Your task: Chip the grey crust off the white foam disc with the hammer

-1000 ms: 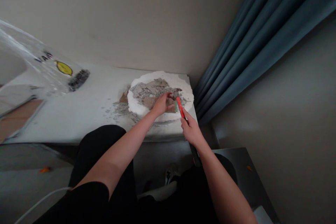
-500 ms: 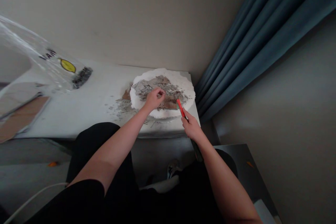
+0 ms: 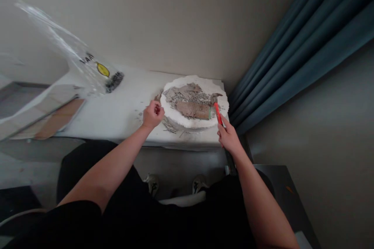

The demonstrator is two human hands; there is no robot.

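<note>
My right hand [image 3: 229, 137] is wrapped round the red handle of a claw hammer [image 3: 218, 113], whose metal head lies over the right part of a white, rough-edged round slab [image 3: 220, 85]. On the slab are grey crumbled rubble [image 3: 182, 95] and a flat brown block [image 3: 193, 109] with a greenish right end. My left hand [image 3: 152, 115] is at the slab's left edge, above the table, fingers curled together; whatever they hold, if anything, is too small to make out. Thin dark slivers and grey crumbs lie on the table just below the slab's left side.
A clear plastic bag [image 3: 90, 66] with a yellow lemon print stands on the white table [image 3: 131, 85] at left, near a piece of brown cardboard [image 3: 62, 118]. A blue-grey curtain [image 3: 280, 74] hangs at right. A dark surface [image 3: 288, 186] is beside my right arm.
My left hand has moved left off the rubble to the slab's left edge, uncovering the brown block. The hammer's head is now in plain sight, still in my right hand. The view has shifted left.
</note>
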